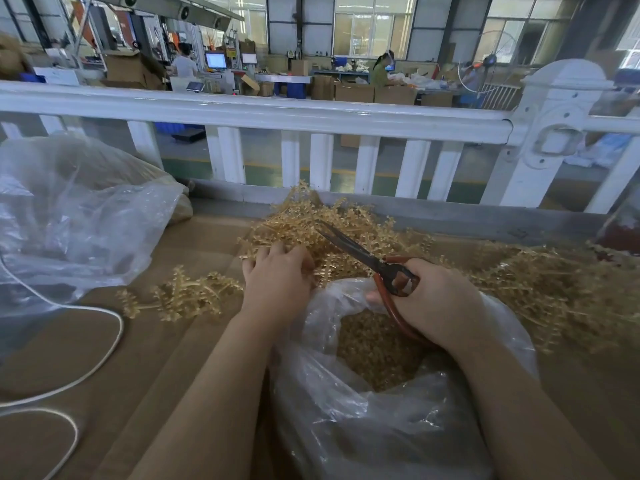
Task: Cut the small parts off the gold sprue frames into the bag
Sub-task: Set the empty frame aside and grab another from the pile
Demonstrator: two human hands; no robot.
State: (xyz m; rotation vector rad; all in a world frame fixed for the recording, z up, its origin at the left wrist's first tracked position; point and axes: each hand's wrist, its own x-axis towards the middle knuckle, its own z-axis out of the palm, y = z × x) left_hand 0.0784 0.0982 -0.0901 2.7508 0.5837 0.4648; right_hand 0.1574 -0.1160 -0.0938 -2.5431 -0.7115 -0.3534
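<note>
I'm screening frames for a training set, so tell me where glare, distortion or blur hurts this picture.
Head view: wide-angle bending bows the white fence rail; daylight from the far windows washes out the background; glare patches whiten the clear plastic bag in front and the second clear bag at left; the red-handled scissors and both hands stay fairly sharp, while the gold sprue frames smear toward the right edge.

No text, label, brand, number or sign is showing legibly anywhere. The lit computer screens [216, 60] far beyond the fingers, past the white railing [263, 114], are glowing too small and blurred to read, and the brown cardboard boxes [353, 91] beside them are showing no readable print.
</note>
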